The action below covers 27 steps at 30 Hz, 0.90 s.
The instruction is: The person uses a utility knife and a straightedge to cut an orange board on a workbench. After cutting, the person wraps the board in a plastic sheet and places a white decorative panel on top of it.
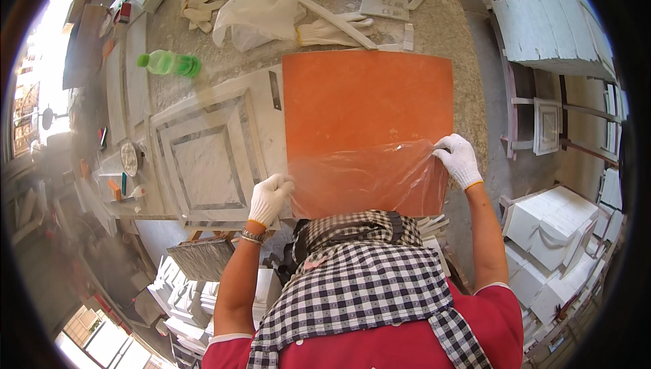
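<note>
A flat orange board (366,99) lies on the worktable in front of me. Clear plastic film (361,176) covers its near part, wrinkled toward the right side. My left hand (270,197), in a white knit glove, pinches the film's left edge beside the board. At the right edge, my gloved right hand (459,158) grips the film's upper corner between thumb and fingers. Left of the board is a marble panel (208,165) with grey inlaid frames, partly beside my left hand. A steel ruler (256,132) seems to lie along that panel.
A green plastic bottle (170,63) lies at the left. Beyond the board are a crumpled plastic bag (259,16), a white glove (325,32), a long stone strip (320,10) and a written-on tile (385,5). Stacked white slabs (549,23) stand past the table's right edge.
</note>
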### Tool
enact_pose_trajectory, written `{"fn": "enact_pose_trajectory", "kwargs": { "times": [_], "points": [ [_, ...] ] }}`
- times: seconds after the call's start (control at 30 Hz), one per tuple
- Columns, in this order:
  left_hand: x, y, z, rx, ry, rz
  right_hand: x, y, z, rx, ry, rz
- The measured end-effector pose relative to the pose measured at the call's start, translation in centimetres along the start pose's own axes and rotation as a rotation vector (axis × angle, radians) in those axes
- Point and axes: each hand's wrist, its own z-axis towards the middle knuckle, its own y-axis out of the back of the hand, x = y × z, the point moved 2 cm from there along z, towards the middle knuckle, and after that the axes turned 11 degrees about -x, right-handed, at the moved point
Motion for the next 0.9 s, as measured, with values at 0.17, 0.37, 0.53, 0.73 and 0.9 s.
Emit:
{"fn": "enact_pose_trajectory", "kwargs": {
  "times": [0.17, 0.37, 0.53, 0.73, 0.9],
  "points": [
    [-0.3, -0.1, 0.9, -0.054, -0.017, 0.144, -0.4, -0.2, -0.1, -0.147, 0.005, 0.205],
    [-3.4, 0.6, 5.9, -0.167, -0.168, 0.158, -1.4, 0.6, 2.2, -0.199, -0.183, 0.309],
    [-7.4, 0.5, 10.8, -0.206, -0.192, 0.091, -1.4, 1.7, 6.2, -0.28, -0.186, 0.287],
    [-10.2, 0.1, 12.6, -0.336, -0.25, 0.168, -1.1, 2.2, 10.4, -0.303, -0.158, 0.244],
    [-10.5, -0.6, 13.9, -0.387, -0.094, 0.127, -1.5, 2.3, 12.0, -0.336, -0.242, 0.219]
  ]
}}
